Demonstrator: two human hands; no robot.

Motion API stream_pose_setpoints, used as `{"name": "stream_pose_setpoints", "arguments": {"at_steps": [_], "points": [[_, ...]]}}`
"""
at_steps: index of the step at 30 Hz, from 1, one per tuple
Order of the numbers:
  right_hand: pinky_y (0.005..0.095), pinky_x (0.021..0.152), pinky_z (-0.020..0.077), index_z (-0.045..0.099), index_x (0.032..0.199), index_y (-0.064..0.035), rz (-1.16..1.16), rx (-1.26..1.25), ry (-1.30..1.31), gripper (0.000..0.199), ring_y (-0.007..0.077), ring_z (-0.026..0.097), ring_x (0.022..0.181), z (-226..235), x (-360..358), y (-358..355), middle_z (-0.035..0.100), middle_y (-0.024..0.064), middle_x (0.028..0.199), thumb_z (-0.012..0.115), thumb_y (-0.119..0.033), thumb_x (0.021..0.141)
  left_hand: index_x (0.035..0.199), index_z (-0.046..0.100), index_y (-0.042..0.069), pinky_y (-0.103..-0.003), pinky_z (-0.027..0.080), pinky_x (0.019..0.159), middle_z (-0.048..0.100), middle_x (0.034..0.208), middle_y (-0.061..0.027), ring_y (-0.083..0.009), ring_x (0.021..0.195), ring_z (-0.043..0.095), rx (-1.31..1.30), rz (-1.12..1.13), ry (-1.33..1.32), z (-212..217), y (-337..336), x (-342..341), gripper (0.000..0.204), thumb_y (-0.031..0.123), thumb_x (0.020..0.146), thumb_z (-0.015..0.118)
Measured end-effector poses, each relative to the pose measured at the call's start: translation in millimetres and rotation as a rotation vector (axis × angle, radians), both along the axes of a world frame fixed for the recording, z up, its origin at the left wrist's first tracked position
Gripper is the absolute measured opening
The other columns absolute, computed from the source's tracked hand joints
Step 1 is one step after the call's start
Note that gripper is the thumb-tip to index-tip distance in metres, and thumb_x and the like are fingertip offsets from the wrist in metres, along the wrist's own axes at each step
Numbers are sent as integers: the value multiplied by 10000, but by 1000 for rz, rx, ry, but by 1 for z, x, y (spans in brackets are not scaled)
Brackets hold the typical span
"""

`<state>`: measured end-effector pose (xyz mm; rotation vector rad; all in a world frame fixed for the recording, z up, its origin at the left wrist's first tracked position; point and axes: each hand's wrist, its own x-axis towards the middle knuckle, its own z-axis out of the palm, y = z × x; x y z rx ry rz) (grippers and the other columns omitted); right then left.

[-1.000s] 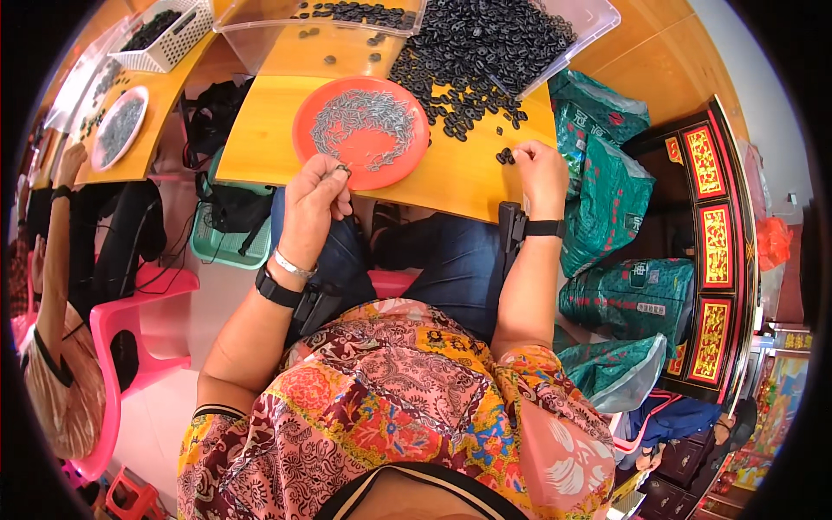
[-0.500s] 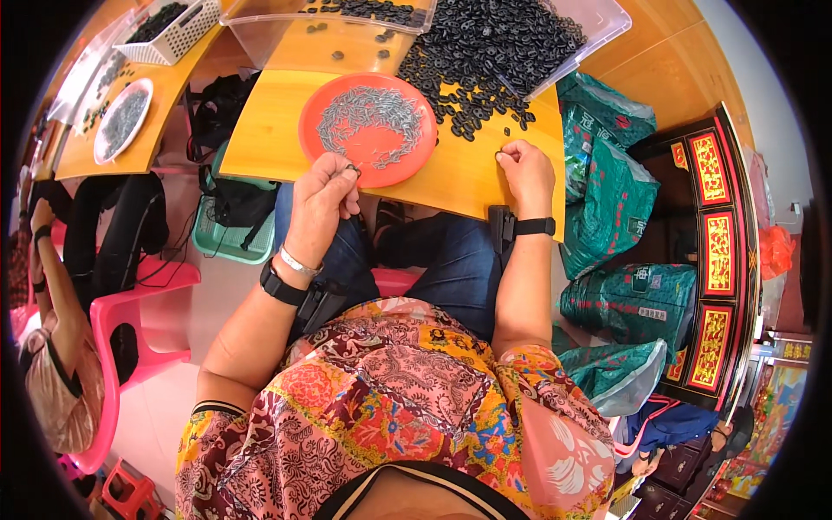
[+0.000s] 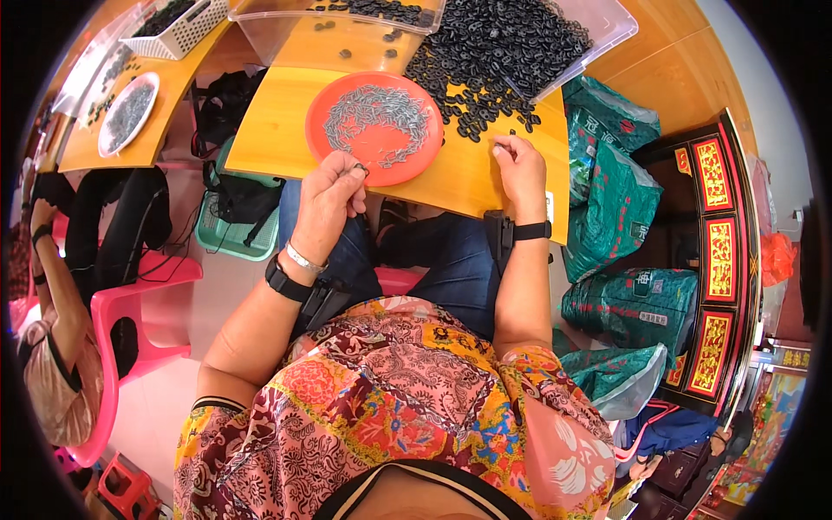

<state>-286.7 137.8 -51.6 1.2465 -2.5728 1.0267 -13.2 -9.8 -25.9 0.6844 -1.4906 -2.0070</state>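
Note:
My left hand (image 3: 334,195) hovers at the near rim of an orange plate (image 3: 334,100) heaped with small grey metal pieces, pinching a small dark ring between thumb and fingertips. My right hand (image 3: 520,165) rests on the yellow table (image 3: 269,130), fingers curled with something small pinched at their tips. It lies just below a large pile of black rings (image 3: 503,52) that spills from a clear plastic tray (image 3: 598,26). A black band circles each wrist.
A second clear bin (image 3: 338,39) with a few black rings stands behind the plate. Green sacks (image 3: 615,208) crowd the right side. At left, another person's arm (image 3: 52,286) sits by a pink chair (image 3: 130,303), near a white plate (image 3: 126,113) and white basket (image 3: 178,22).
My right hand has drawn back from the table's right edge toward the foot of the black ring pile. My left hand stays at the plate's rim.

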Motion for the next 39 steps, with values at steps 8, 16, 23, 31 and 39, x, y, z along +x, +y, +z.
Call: {"name": "stream_pose_setpoints", "arguments": {"at_steps": [8,16,23,31,39], "points": [[199,619,429,666,923,0,143,-308,-647,143,58,528,673,7,27,-19,608,-19,779,664,-56,792,814,529,59,-187,353,485,506,633,13,-61,528,469,9,-2,-3,-1,0,0,114,142,886,500],[201,623,458,643,941,5,88,-270,-570,146,72,555,666,2,36,-25,622,13,785,647,-54,808,808,532,60,-188,353,483,510,636,15,-57,526,472,8,0,-16,1,1,0,111,143,879,512],[247,639,547,591,925,-27,263,-535,-1294,83,151,649,680,17,71,-36,663,89,831,602,-38,844,816,537,60,-184,353,480,518,638,14,-57,524,476,5,-6,-21,1,1,1,108,147,877,516],[272,650,557,590,939,-35,333,-530,-1660,82,160,661,728,23,123,-48,671,100,862,554,-71,874,833,543,56,-189,357,473,519,632,10,-65,527,484,83,-58,-26,1,3,-1,114,158,869,508],[267,652,550,582,932,-35,294,-525,-1605,79,177,667,737,22,142,-49,670,108,868,581,-86,872,832,541,56,-196,357,467,517,640,5,-66,529,479,73,-68,-34,-4,3,-1,107,154,858,508]]}}
